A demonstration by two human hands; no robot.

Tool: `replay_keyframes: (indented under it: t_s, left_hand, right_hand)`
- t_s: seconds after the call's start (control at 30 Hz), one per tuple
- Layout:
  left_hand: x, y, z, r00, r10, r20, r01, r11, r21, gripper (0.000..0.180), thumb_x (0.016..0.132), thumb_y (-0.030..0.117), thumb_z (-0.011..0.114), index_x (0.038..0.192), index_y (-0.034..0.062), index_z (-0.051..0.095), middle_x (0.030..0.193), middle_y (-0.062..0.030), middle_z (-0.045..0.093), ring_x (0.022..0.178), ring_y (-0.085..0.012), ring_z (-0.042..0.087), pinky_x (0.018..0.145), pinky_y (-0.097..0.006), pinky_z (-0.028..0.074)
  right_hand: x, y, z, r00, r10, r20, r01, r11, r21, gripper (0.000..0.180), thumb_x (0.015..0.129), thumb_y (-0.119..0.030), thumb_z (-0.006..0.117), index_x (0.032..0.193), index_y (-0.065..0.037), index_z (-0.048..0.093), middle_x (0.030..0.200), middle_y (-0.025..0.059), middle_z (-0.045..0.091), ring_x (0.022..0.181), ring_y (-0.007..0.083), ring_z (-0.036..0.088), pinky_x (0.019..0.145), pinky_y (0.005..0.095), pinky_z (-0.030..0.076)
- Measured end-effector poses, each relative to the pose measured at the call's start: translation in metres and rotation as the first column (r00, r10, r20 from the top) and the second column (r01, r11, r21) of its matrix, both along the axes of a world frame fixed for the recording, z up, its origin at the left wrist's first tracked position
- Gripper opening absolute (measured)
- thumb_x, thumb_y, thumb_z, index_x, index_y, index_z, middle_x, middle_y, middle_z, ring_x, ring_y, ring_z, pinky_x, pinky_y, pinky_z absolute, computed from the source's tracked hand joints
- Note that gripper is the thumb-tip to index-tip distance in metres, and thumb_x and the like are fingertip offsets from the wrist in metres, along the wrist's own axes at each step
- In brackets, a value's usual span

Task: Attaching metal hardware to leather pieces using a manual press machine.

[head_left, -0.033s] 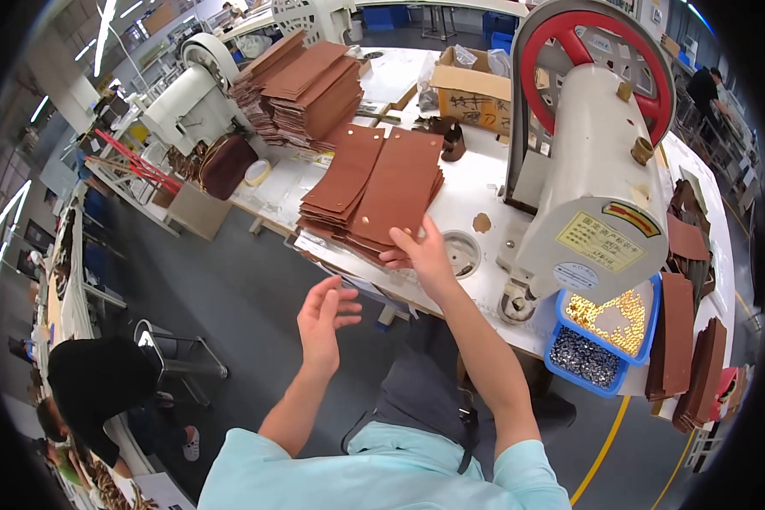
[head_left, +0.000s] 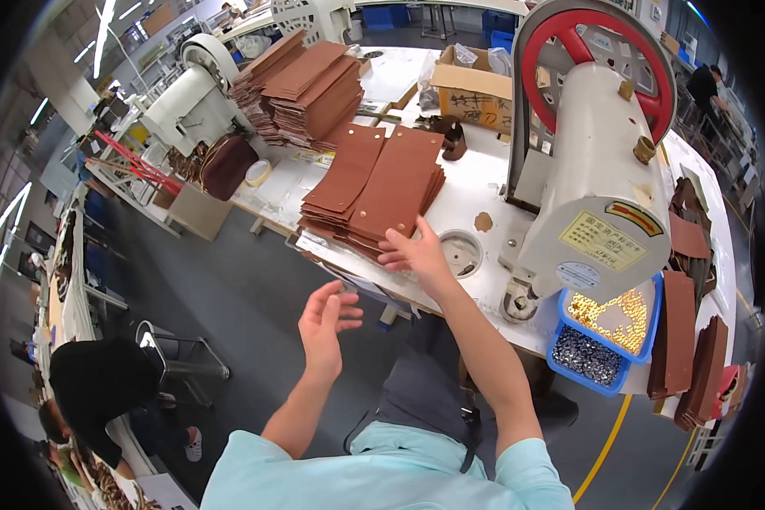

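Two adjoining stacks of flat reddish-brown leather pieces lie on the white table, a left stack [head_left: 346,170] and a right stack [head_left: 399,183]. Their top pieces carry small round metal studs near the ends. At the near edge of the right stack is my right hand [head_left: 421,259], fingers apart and holding nothing; whether a fingertip touches the leather I cannot tell. My left hand [head_left: 321,327] hovers in front of the table edge, empty, with its fingers apart and loosely bent. A pale machine [head_left: 599,178] with a red handwheel [head_left: 569,34] stands to the right.
Blue trays of gold-coloured studs [head_left: 625,319] and dark metal studs [head_left: 585,353] sit below the machine. Taller leather piles [head_left: 314,89] and a cardboard box [head_left: 472,89] stand farther back. More brown strips [head_left: 673,340] lie at right. A person [head_left: 102,387] works at lower left.
My right hand's fingers have drawn back slightly from the stack's near edge and spread a little. The left hand is almost unmoved, and the leather stacks lie as before.
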State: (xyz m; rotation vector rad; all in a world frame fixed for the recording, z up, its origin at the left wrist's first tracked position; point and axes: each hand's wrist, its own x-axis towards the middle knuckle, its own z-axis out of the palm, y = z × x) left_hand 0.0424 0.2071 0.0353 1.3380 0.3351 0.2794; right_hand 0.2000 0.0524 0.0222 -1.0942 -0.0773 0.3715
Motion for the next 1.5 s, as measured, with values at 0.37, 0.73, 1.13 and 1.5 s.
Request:
replay_keyframes:
  t_s: [0.37, 0.73, 1.13, 1.5]
  left_hand:
    - [-0.016, -0.063, -0.067, 0.871, -0.489, -0.039, 0.453, 0.771, 0.447, 0.021, 0.101, 0.016, 0.066, 0.116, 0.0018, 0.071, 0.095, -0.0080, 0.074, 0.081, -0.0119, 0.069, 0.072, -0.026, 0.056]
    - [-0.047, -0.134, -0.207, 0.518, -0.754, -0.403, 0.592, -0.023, 0.806, 0.016, 0.092, 0.021, 0.068, 0.101, 0.0105, 0.075, 0.094, -0.0087, 0.074, 0.087, -0.0298, 0.071, 0.073, -0.041, 0.057]
    - [0.115, -0.021, -0.031, 0.747, -0.490, 0.449, -0.364, 0.264, 0.893, 0.017, 0.085, -0.001, 0.074, 0.100, 0.0049, 0.072, 0.096, -0.0100, 0.073, 0.089, -0.0288, 0.067, 0.080, -0.037, 0.053]
    - [0.221, 0.042, 0.015, 0.800, -0.556, -0.227, -0.147, -0.549, 0.823, 0.038, 0.081, 0.009, 0.068, 0.119, 0.0109, 0.070, 0.118, -0.0059, 0.071, 0.112, -0.0264, 0.065, 0.091, -0.038, 0.053]
  right_hand:
    - [-0.137, -0.100, 0.111, 0.859, 0.066, 0.507, 0.007, 0.990, -0.141, 0.012, 0.093, 0.001, 0.060, 0.087, 0.005, 0.069, 0.082, 0.0113, 0.074, 0.071, 0.0173, 0.069, 0.066, 0.0280, 0.056]
    - [-0.214, -0.180, 0.165, 0.441, -0.260, 0.859, 0.117, 0.966, 0.232, 0.031, 0.097, -0.023, 0.062, 0.077, 0.001, 0.068, 0.064, 0.0064, 0.062, 0.045, 0.0164, 0.054, 0.041, 0.0285, 0.038]
    - [-0.234, -0.157, 0.150, 0.649, -0.098, 0.755, -0.274, 0.895, 0.352, 0.030, 0.099, -0.026, 0.059, 0.089, 0.000, 0.070, 0.070, 0.0077, 0.064, 0.053, 0.0235, 0.061, 0.046, 0.0326, 0.045]
    - [-0.229, -0.164, 0.178, 0.575, 0.202, 0.792, -0.255, 0.965, -0.062, 0.024, 0.090, -0.030, 0.064, 0.084, -0.007, 0.061, 0.064, 0.0046, 0.053, 0.054, 0.0256, 0.057, 0.047, 0.0379, 0.043]
